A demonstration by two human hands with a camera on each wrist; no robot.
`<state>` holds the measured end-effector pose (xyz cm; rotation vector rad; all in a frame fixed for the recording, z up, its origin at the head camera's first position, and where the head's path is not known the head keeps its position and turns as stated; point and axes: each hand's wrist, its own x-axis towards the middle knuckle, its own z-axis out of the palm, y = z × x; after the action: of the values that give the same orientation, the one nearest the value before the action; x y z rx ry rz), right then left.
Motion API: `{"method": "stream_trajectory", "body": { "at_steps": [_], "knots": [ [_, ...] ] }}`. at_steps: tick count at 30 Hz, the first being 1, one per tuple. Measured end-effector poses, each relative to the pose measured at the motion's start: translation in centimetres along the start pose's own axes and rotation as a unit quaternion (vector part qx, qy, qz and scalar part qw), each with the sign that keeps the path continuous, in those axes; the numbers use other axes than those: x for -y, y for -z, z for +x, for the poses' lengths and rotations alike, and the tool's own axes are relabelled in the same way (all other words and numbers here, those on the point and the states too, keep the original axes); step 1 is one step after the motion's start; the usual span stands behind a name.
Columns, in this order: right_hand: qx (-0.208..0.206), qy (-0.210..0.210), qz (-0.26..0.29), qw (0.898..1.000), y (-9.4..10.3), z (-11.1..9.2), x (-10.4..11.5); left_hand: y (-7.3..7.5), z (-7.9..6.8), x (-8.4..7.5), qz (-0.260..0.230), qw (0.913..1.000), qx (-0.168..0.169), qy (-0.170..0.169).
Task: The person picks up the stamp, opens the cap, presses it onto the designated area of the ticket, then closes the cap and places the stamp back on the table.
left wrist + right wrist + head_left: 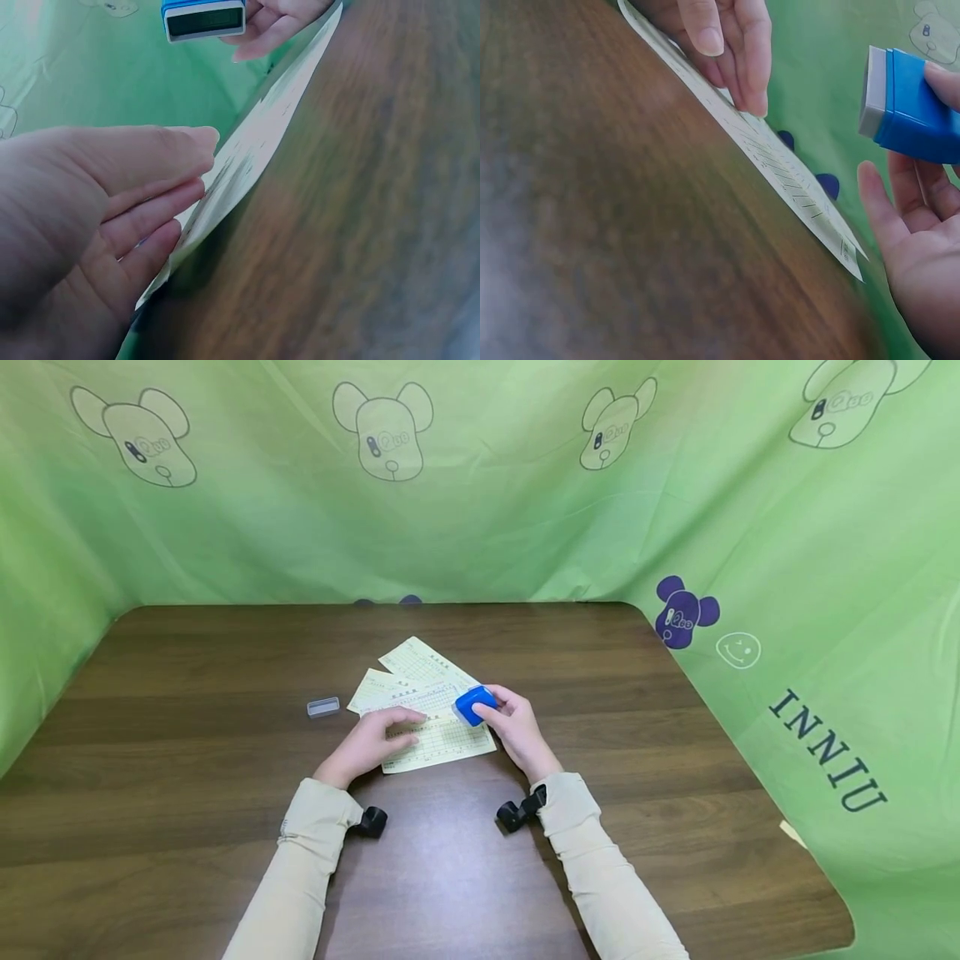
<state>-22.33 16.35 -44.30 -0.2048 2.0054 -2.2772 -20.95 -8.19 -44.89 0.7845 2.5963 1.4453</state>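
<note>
My right hand (519,731) pinches a blue self-inking stamp (475,705) between thumb and fingers, above the right part of the papers. In the left wrist view the stamp (204,21) shows its dark face inside a pale rim. Several printed paper forms (442,745) with grid lines lie overlapping and fanned on the table. Over their left side is my left hand (375,743), fingers loosely bent and holding nothing. Its fingertips are at the paper (780,169) in the right wrist view; whether they press on it I cannot tell.
A clear plastic cap (323,707) lies on the brown wooden table (187,735), left of the papers. Green printed curtains (502,527) hang behind the table and along its sides. Black wrist cameras (517,815) sit on both sleeves.
</note>
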Motion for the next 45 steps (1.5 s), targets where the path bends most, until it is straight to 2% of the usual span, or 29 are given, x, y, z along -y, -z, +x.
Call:
{"method": "stream_trajectory", "body": {
  "at_steps": [9,17,27,38,45],
  "knots": [
    [-0.009,0.008,0.004,1.0,-0.1,-0.1,0.0,-0.1,-0.2,0.2,0.025,0.9996,0.004,-0.014],
    [-0.013,0.001,-0.013,1.0,-0.1,-0.5,0.0,-0.1,-0.6,0.3,0.047,0.9977,0.01,-0.048],
    [-0.001,-0.004,-0.031,1.0,0.4,-1.1,-0.1,-0.1,-1.1,0.0,0.046,0.9978,0.026,-0.039],
    [0.029,-0.011,-0.118,0.993,1.0,-2.4,-0.2,0.0,-1.6,-0.3,0.057,0.997,0.044,-0.03],
    [0.041,-0.023,-0.142,0.989,1.3,-3.2,0.0,-0.3,-1.9,-0.5,0.059,0.9963,0.048,-0.039]
  ]
}}
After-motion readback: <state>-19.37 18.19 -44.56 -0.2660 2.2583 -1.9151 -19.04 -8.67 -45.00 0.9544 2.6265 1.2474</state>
